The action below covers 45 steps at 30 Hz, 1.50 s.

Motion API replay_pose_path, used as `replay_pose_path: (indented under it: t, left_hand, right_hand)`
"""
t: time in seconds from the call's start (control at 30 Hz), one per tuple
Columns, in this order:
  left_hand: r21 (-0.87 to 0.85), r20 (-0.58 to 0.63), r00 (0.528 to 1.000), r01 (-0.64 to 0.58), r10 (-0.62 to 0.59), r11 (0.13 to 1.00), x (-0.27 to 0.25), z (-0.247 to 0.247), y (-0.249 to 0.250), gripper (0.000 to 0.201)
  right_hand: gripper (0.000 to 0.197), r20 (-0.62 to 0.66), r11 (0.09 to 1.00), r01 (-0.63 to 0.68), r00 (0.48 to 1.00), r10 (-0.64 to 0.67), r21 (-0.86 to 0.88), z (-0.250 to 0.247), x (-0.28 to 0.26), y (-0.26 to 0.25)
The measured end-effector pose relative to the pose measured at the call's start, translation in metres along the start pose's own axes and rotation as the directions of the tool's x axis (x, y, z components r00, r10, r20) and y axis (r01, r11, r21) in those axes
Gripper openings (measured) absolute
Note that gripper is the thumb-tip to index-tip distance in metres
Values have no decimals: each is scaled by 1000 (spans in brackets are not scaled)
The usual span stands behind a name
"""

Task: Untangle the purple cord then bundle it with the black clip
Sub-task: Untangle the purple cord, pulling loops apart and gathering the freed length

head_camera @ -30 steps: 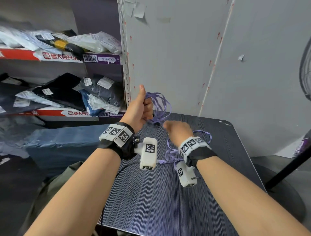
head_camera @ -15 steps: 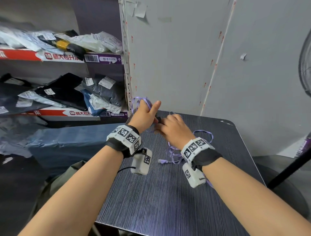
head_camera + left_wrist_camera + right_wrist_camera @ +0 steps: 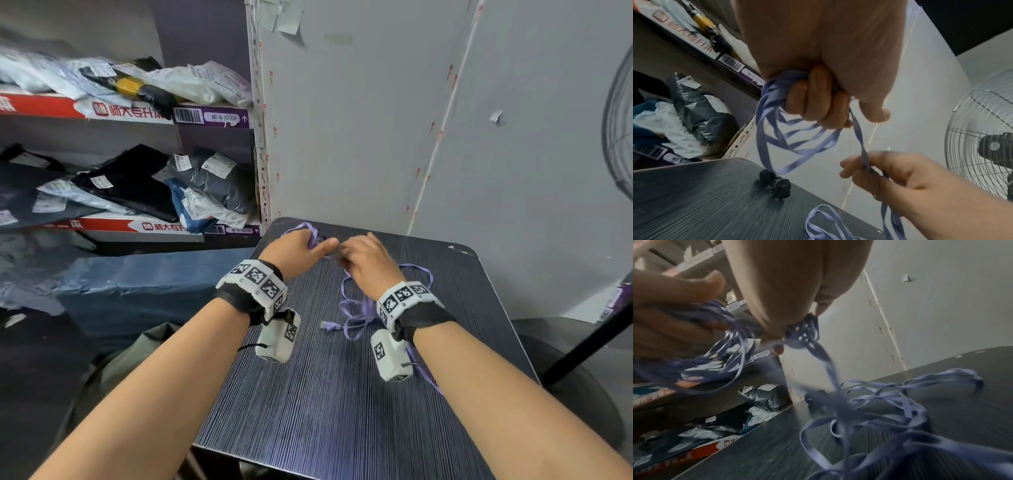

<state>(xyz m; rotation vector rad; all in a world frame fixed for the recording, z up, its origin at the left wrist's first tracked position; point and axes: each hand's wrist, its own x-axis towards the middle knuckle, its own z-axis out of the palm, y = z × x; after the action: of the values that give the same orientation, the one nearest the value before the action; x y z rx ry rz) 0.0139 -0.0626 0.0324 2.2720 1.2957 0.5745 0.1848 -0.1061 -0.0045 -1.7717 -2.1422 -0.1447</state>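
Since a second ago: left hand down from shoulder height to just above the far edge of the tabletop, thumb no longer pointing up, coils now low behind the knuckles. Right hand forward, now almost touching the left.

Left fingers curled tight round several gathered loops of the purple cord. Right fingers pinching a single strand just below those loops. Remaining cord loose and tangled on the tabletop near the right edge, under and beside the right wrist, one plug end lying toward the middle.

Writing: white Chinese characters on the red shelf edge strips, only partly legible; purple label with barcode reading "80-4-XXXX".

Only in the wrist views: black clip resting on the tabletop near the far left corner, apart from both hands, hidden behind the hands in the head view. Floor fan plain in the left wrist view, cut at the frame edge in the head view.
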Motion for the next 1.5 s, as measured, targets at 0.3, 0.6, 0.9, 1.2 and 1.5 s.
replay_pose_path:
  t: [0.3, 0.6, 0.9, 1.2, 1.5]
  left_hand:
    - [-129, 135, 987, 109, -92, 986, -3, -7, -32, 35]
    - [-541, 8, 960, 238, -279, 806, 0, -4, -43, 37]
    - [-584, -319, 847, 178, -426, 792, 1, -17, -52, 44]
    - [-635, -363, 791, 176, -492, 752, 3, -17, -62, 41]
    - [-637, -389, 760, 187, -521, 748, 3, -17, -58, 35]
  right_hand:
    - [19, 13, 914, -251, 965, 261, 320, -8, -6, 4]
    - [26, 148, 916, -314, 947, 285, 248, -4, -10, 7]
    - [35, 241, 904, -421, 887, 394, 74, 3, -19, 18]
    - [28, 126, 790, -552, 793, 597, -268, 11, -28, 32]
    - [24, 26, 662, -699, 693, 721, 272, 12, -35, 43]
